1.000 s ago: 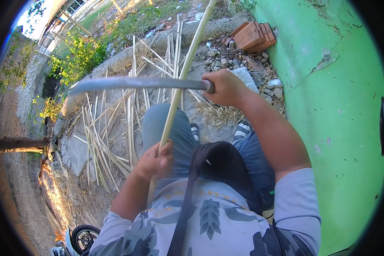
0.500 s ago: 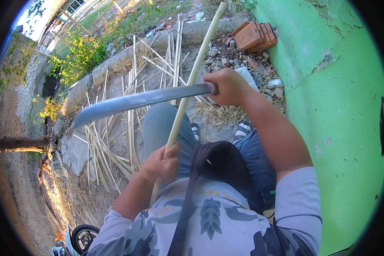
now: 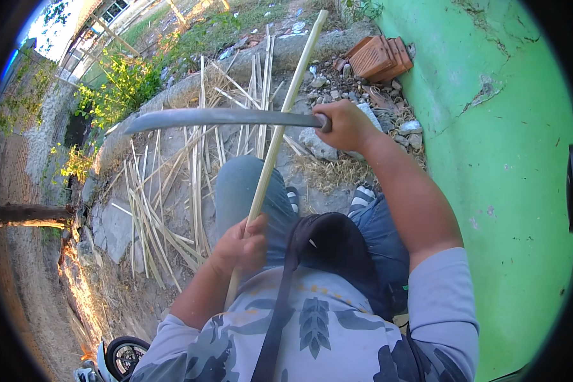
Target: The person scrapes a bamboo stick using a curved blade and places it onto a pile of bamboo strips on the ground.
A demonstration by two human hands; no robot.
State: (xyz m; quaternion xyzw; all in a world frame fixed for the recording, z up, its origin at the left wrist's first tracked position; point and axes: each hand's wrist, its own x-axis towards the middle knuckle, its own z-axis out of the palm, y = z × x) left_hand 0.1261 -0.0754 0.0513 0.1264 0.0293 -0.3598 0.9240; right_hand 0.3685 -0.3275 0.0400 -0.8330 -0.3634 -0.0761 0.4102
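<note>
My left hand (image 3: 240, 245) is closed round the lower part of a long pale strip of split bamboo (image 3: 275, 143), which slants up and away to the right in front of me. The strip's lower end reaches down against my shirt. In my right hand (image 3: 345, 126) is the handle of a machete (image 3: 216, 118); its long, slightly curved blade points left. The blade crosses the strip above my left knee, its edge turned so that the broad side shows little. Whether blade and strip touch, I cannot tell.
Many loose bamboo strips (image 3: 197, 191) lie on the ground ahead and to the left. A green wall (image 3: 496, 191) rises close on my right. Stacked terracotta tiles (image 3: 379, 58) and rubble (image 3: 337, 89) lie by it. A low stone kerb (image 3: 191, 89) runs behind; a motorbike wheel (image 3: 126, 355) shows lower left.
The machete has turned: its tip has risen and swung slightly right, and the broad side shows less. My right hand has shifted slightly right; the left still grips the strip.
</note>
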